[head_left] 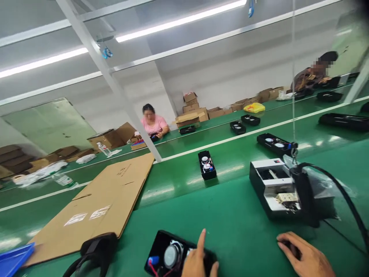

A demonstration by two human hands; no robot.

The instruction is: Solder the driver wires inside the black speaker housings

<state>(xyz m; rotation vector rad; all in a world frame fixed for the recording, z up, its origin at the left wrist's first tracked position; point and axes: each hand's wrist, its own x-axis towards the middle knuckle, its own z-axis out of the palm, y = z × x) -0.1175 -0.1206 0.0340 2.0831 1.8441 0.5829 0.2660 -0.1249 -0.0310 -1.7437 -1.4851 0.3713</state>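
Note:
My left hand [196, 261] reaches over a black speaker box [155, 246] at the bottom middle. Its index finger points out straight and the thumb stands apart; the other fingers are out of sight. In the box are a round silver speaker driver [172, 256] and a blue part with red wires [153, 261]; my hand covers the rest. My right hand [311, 257] lies on the green table, fingers curled toward the thumb around a dark gap. What it holds, if anything, cannot be made out. Just beyond it stands a black and white box [265, 188] with small metal pieces inside.
A black hanging tool [307, 192] with a thick cable is by that box. Flattened cardboard [115, 192] and a blue tray [17, 257] lie left, near a black strapped object [98, 250]. More speaker boxes [206, 164] lie on the green surface beyond. Two people sit across.

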